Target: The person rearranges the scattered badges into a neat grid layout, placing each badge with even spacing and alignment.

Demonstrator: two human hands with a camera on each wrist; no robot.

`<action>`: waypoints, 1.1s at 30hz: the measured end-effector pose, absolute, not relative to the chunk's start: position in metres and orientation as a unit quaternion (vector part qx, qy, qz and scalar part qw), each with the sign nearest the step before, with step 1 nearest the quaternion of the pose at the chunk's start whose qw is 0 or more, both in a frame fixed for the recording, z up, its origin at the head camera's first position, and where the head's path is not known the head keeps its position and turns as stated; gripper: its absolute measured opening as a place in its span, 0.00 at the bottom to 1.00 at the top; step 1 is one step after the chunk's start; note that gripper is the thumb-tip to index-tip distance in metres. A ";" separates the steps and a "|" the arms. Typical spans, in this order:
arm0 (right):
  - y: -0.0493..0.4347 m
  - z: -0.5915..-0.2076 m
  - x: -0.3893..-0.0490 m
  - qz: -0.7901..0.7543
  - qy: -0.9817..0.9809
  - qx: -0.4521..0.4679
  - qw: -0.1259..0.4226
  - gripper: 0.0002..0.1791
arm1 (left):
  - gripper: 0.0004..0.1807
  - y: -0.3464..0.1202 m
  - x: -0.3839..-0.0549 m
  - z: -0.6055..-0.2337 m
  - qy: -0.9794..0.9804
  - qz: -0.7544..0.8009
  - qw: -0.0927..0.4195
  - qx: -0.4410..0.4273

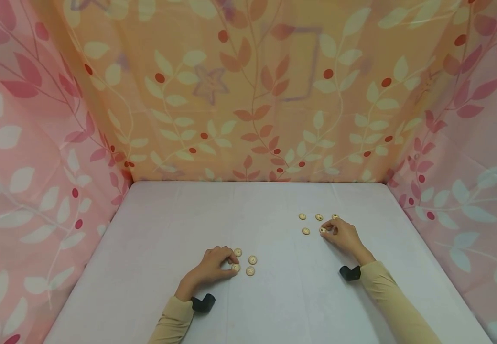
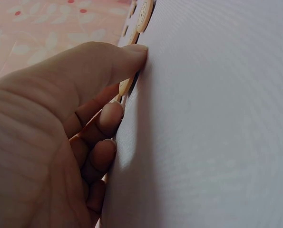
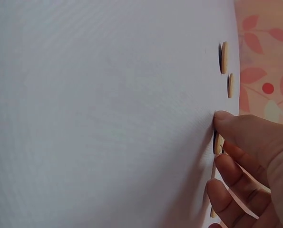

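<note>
Small round wooden discs with dark marks on their faces lie in two groups on the white table. At the nearer group, my left hand (image 1: pixel 211 265) pinches one disc (image 1: pixel 235 268) between thumb and index finger, at the table surface. Its edge (image 2: pixel 126 86) shows below the thumb in the left wrist view. Farther back on the right, my right hand (image 1: pixel 344 235) pinches another disc (image 1: pixel 322 230) by its sides. In the right wrist view, this disc (image 3: pixel 219 143) sits low between thumb and fingers, partly covered by them.
Beside the left hand lie three more discs, one (image 1: pixel 253 259) to its right. Several others surround the right hand, including a disc (image 1: pixel 306 231) to its left and one (image 1: pixel 335 217) just behind its fingers. Leaf-patterned curtains (image 1: pixel 248 95) enclose the table (image 1: pixel 167 210).
</note>
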State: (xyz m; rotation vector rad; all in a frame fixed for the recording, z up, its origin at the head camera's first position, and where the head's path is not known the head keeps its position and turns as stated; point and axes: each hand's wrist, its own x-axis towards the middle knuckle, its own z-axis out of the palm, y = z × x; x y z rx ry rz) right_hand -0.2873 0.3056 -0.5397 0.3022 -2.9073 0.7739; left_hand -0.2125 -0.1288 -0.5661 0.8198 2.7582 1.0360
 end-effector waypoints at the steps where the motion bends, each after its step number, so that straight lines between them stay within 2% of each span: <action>1: 0.305 -0.539 -0.287 0.255 -0.960 0.099 0.057 0.13 | 0.12 -0.129 -0.213 -0.566 0.901 0.337 0.041 0.269; 20: 0.291 -0.536 -0.278 0.237 -0.961 0.113 0.086 0.14 | 0.12 -0.129 -0.211 -0.563 0.901 0.339 0.043 0.267; 33: 0.258 -0.537 -0.272 0.242 -0.946 0.184 0.109 0.13 | 0.12 -0.129 -0.212 -0.563 0.902 0.335 0.035 0.271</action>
